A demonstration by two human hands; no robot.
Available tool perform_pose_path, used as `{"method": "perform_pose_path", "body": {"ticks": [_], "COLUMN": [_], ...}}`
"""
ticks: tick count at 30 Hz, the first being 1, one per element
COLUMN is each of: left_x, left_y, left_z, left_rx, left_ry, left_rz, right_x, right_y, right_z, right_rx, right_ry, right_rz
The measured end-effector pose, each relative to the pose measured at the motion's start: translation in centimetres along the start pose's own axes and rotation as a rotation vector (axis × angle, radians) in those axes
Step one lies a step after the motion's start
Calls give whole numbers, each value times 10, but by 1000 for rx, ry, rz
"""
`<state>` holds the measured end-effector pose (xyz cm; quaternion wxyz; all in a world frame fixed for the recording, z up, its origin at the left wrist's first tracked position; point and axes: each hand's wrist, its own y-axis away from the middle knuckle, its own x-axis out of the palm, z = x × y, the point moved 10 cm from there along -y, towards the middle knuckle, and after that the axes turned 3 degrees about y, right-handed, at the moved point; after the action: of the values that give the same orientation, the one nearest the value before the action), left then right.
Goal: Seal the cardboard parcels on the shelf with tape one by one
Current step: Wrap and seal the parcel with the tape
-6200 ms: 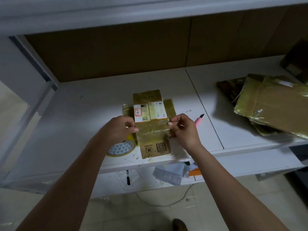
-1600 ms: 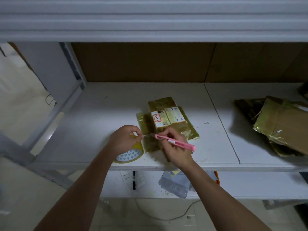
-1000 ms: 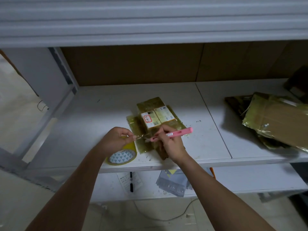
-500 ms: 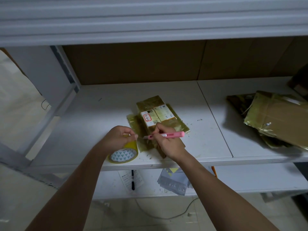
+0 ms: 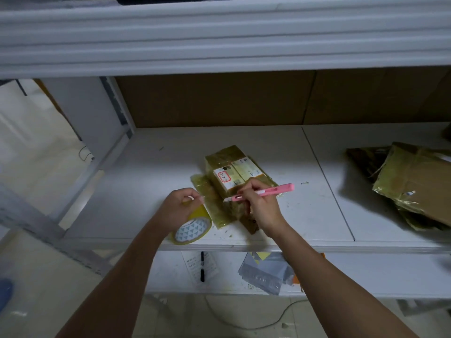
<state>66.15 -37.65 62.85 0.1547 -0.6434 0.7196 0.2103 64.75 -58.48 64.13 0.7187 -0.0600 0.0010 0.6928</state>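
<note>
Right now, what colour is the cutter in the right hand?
Pink. The cutter shows best in the head view, held over the parcel.

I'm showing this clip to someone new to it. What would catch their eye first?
Probably the pink cutter in the right hand, held over the tape-wrapped parcel at mid-shelf. Next, the tape roll under the left hand near the shelf's front edge, then the parcels piled at far right.
</note>
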Motion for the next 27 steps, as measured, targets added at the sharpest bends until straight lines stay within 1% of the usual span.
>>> {"method": "perform_pose_path", "body": {"ticks": [2,3,6,8,9,10,12,14,16,18,22,23,24,25,26,27], "left_x": [-2,-3,-2,1,2,3,5,6,5,4,1,1,1,1,2,4], "left_y": [-1,-2,-5,-7,-8,-10,-11,-12,-13,-12,-8,-7,-5,-3,0,2], "left_z": [0,1,1,-1,-1,-2,-4,-5,-5,-5,-4,-4,-5,-6,-8,-11], "left_rx": [-8,-9,-10,-15,-18,-20,-25,-34,-36,-29,-26,-25,-22,-13,1,20], "left_ry": [-11,-20,-47,-68,-74,-76,-72,-72,-84,-87,-107,-110,-113,-117,-123,-127], "left_rz": [-18,-23,-25,-25,-24,-24,-27,-43,-51,-59,-64,-59,-51,-42,-32,-21], "right_x": [1,1,-3,-12,-21,-34,-65,-93,-117,-136,-151,-153,-154,-150,-139,-119], "right_y": [2,3,11,16,18,19,19,16,16,18,22,25,29,33,37,41], "right_z": [8,15,45,60,63,62,52,29,-5,-34,-67,-67,-59,-44,-23,-1], "right_rx": [-36,-87,-317,-459,-500,-504,-437,-285,-93,52,250,284,280,208,74,-75], "right_ry": [51,71,177,294,348,394,494,635,783,900,1009,1019,1003,968,923,862], "right_rz": [-11,-20,-61,-130,-188,-256,-381,-412,-381,-346,-238,-248,-299,-368,-412,-407]}}
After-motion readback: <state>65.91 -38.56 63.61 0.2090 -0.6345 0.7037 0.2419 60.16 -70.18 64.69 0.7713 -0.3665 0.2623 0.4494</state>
